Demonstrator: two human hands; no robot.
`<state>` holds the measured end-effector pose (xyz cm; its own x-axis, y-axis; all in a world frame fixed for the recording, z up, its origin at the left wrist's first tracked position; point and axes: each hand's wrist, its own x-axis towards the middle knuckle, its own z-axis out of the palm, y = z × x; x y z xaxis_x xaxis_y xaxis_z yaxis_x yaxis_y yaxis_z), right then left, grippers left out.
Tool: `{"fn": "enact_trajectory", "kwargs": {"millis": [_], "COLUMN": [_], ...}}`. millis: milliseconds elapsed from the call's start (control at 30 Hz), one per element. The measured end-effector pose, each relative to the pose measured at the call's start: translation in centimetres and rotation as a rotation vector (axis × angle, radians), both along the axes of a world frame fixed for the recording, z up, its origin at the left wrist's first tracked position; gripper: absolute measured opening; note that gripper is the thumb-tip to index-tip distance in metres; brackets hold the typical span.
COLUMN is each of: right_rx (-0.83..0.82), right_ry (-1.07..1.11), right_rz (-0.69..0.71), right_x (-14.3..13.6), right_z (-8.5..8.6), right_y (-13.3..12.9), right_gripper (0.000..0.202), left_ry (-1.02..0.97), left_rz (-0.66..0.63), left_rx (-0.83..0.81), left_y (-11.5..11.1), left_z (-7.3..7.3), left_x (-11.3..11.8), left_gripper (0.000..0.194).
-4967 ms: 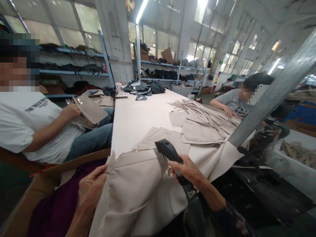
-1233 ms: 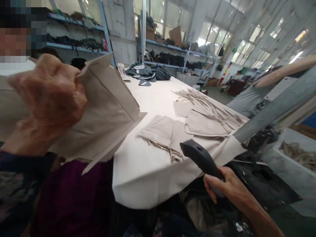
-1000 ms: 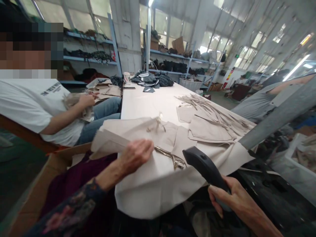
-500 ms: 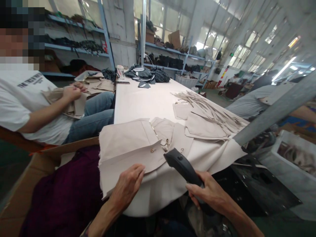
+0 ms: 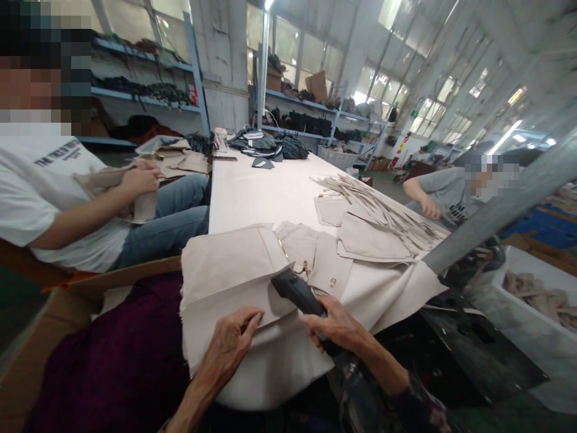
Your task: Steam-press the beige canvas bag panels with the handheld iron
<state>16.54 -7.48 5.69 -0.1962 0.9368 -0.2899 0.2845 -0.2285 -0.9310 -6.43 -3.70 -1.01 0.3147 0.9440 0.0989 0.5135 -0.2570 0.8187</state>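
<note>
Beige fabric pieces point(image 5: 232, 258) with a zipper and small metal hardware lie at the near end of the white-covered table point(image 5: 265, 192). My left hand point(image 5: 234, 337) rests at the near edge of the front panel, its fingers pinched on the fabric. In my right hand point(image 5: 333, 325) is a black handheld tool point(image 5: 300, 293), its wide head over the panel beside the metal fitting. A separate flap with a small metal ring point(image 5: 332, 281) lies to the right of the tool.
Beige straps point(image 5: 374, 204) and flat panels point(image 5: 376, 237) lie on the table's right side. Dark bundles point(image 5: 256, 143) sit at the far end. Seated people are left and right. A slanted metal pole point(image 5: 496, 204) crosses at right; a box with purple cloth point(image 5: 117, 355) stands left.
My right hand has moved left with the black tool, bringing its head over the front panel. My left hand's fingers have curled more. The person at right has come into fuller view.
</note>
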Motion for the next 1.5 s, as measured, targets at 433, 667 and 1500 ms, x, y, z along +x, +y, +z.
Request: {"fn": "enact_trajectory", "kwargs": {"millis": [433, 667, 1500], "right_rx": [0.009, 0.054, 0.030], "right_ry": [-0.018, 0.015, 0.060], "right_rz": [-0.092, -0.068, -0.045], "right_x": [2.9, 2.2, 2.1], "right_z": [1.1, -0.4, -0.6], "right_y": [-3.0, -1.5, 1.0], "right_gripper": [0.018, 0.020, 0.024], "left_ry": [0.124, 0.286, -0.080], "left_rz": [-0.061, -0.023, -0.159], "left_rx": [0.081, 0.384, 0.065], "left_y": [0.5, 6.3, 8.2], "left_z": [1.6, 5.9, 1.5], "left_x": [0.2, 3.9, 2.8], "left_gripper": [0.032, 0.029, 0.028]}}
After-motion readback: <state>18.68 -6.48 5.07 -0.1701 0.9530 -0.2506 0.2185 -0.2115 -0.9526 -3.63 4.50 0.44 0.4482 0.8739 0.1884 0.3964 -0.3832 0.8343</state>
